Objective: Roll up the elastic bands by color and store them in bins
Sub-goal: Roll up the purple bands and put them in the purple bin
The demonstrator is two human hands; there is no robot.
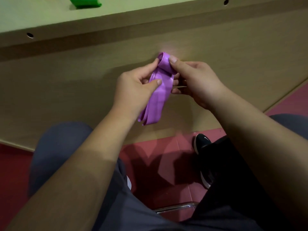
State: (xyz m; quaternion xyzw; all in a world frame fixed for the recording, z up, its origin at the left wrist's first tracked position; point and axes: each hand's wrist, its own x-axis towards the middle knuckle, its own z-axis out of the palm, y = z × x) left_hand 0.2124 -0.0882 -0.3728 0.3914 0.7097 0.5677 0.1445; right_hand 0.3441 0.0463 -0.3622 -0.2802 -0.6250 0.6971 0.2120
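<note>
A green band (85,2) lies on the table (41,15) at far left. The left hand (133,88) pinches the purple band (159,95) below its rolled top, fingers curled on it. The right hand (196,80) clamps the roll between thumb and fingers, below the table edge.

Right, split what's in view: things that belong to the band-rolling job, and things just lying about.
Job: purple band, partly rolled, held by left hand and right hand; green band on the table.
Lying about: black shoe, metal chair bar, red floor.
</note>
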